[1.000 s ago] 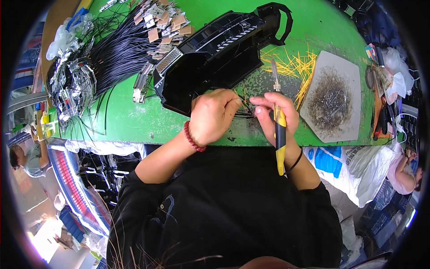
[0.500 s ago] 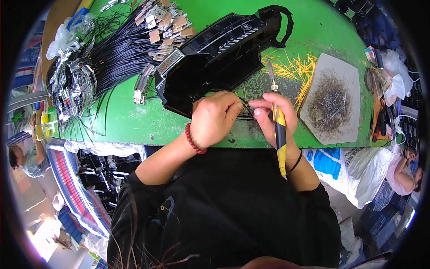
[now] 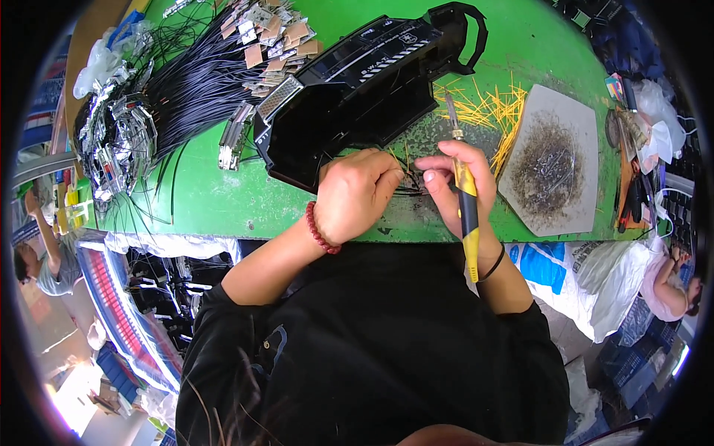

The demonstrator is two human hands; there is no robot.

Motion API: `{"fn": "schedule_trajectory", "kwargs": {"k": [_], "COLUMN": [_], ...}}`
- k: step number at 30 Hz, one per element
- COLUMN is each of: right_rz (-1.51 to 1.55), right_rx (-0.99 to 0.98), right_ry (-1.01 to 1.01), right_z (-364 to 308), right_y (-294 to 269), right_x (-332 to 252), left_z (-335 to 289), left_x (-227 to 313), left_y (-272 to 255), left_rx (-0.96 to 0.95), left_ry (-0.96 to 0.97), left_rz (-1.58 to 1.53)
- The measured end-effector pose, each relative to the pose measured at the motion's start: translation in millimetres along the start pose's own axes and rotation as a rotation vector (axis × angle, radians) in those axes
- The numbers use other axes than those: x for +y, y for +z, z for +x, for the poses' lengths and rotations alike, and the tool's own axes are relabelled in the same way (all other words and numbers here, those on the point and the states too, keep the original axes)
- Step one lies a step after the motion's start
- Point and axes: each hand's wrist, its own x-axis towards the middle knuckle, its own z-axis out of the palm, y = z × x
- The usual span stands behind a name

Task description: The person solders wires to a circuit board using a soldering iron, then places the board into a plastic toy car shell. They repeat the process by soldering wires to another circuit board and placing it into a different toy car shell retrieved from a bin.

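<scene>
My left hand [image 3: 358, 184], with a red bead bracelet at the wrist, is closed at the near edge of a black plastic toy vehicle shell [image 3: 416, 56]. Its thumb and forefinger pinch thin wires [image 3: 407, 186], whose ends are partly hidden by the fingers. In my right hand [image 3: 468, 175] rests a soldering iron [image 3: 468, 212] with a yellow and black handle, its metal tip pointing up and away. The right thumb and forefinger reach toward the same wires; whether they touch them I cannot tell. The shell lies tilted, its dark hollow inside facing me.
Loose yellow wires [image 3: 476, 108] lie beside a grey slab [image 3: 554, 212] with a burnt patch. Bundled black cables [image 3: 193, 100] with small boards [image 3: 275, 37] and metallic parts [image 3: 119, 141] fill the left of the green table [image 3: 260, 215]. Tools [image 3: 632, 186] lie at the right edge.
The soldering iron has shifted slightly upward with my right hand. The toy shell has moved a little. My left hand stays nearly in place. At far left, another person's arm has risen.
</scene>
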Motion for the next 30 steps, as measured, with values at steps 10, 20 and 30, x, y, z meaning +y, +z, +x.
{"fn": "schedule_trajectory", "kwargs": {"k": [10,20,30], "right_rz": [-0.117,-0.207,-0.68], "right_rx": [-0.093,0.016,-0.273], "right_ry": [-0.012,-0.011,-0.274], "right_z": [6,1,-2], "right_y": [6,-2,-32], "right_x": [5,6,-4], "left_z": [0,2,4], "left_x": [-1,-6,-3], "left_y": [-1,6,10], "left_rx": [0.019,0.028,0.003], "left_ry": [0.002,0.167,0.18], "left_rz": [-0.1,0.058,0.206]}}
